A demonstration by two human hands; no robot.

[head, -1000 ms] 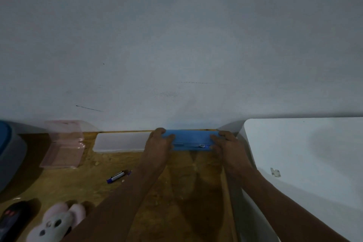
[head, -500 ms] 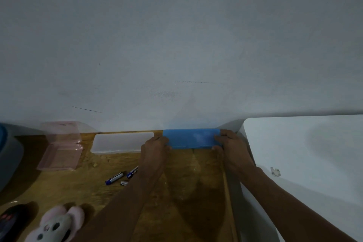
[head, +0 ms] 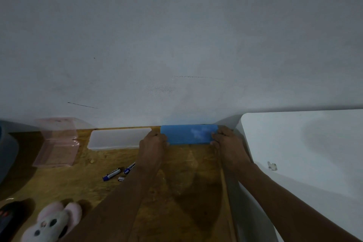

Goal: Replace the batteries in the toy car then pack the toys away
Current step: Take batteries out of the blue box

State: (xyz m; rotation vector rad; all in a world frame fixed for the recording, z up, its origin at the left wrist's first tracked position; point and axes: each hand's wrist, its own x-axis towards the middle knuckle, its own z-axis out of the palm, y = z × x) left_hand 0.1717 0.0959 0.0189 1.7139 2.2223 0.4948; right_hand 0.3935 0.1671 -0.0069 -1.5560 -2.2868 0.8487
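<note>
A flat blue box (head: 188,134) lies on the wooden table (head: 176,182) against the wall. My left hand (head: 154,144) grips its left end and my right hand (head: 225,141) grips its right end. Two blue-and-black batteries (head: 112,174) (head: 130,167) lie loose on the wood left of my left forearm, with a small silver piece (head: 121,179) beside them. A plush bunny toy (head: 53,222) sits at the bottom left, next to a dark toy (head: 9,216) with red marks. No toy car can be made out clearly.
A white flat box (head: 117,137) lies left of the blue one along the wall. An open pink translucent case (head: 57,143) stands further left. A grey and blue container (head: 7,147) is at the left edge. A white surface (head: 304,153) adjoins the table's right edge.
The blue box showed a latch or slot on its face a second ago; it now shows a plain blue face, set back against the wall. A second battery has come into view.
</note>
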